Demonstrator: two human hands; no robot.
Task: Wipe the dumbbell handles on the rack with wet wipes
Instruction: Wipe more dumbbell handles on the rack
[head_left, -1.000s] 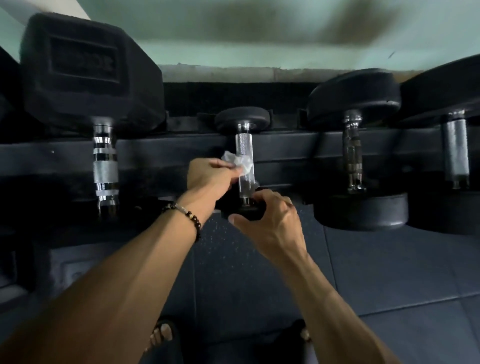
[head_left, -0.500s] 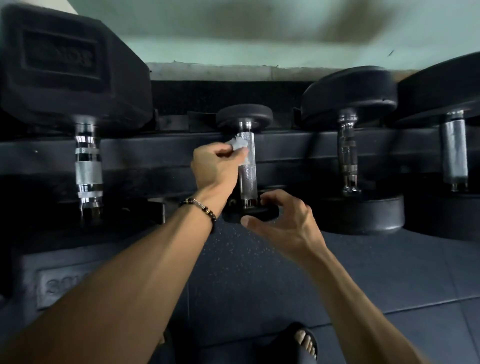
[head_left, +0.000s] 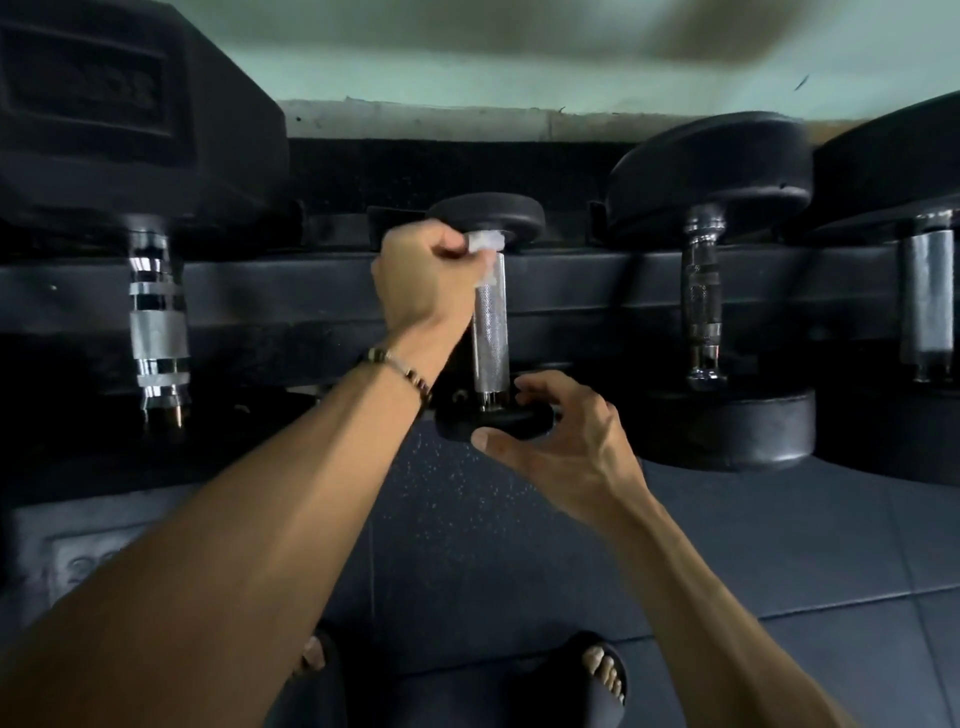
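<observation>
The wall (head_left: 519, 67) at the back was pale green, with a big dark smudge near the top. The floor (head_left: 779, 545) was made of dark mats with tiny light specks. A long black rack (head_left: 291, 291) ran from side to side in front of the wall. Big black dumbbells lay across it. One very big dumbbell (head_left: 130, 130) sat on the left, and a round dumbbell (head_left: 706, 171) sat on the right.

In the middle was a small dumbbell (head_left: 488, 218) with a shiny, bumpy handle (head_left: 491, 332). The left hand (head_left: 421, 275) was curled and pinched a white wet wipe (head_left: 485, 247) against the top of that handle, just under the far round end. A bead bracelet (head_left: 400, 371) was on that wrist.

The right hand (head_left: 561, 447) was by the near round end of the small dumbbell. Its fingers were bent and spread a little around that end, with the thumb below it. I could not tell if they were touching it.

Two feet in dark sandals (head_left: 597, 670) stood on the floor.
</observation>
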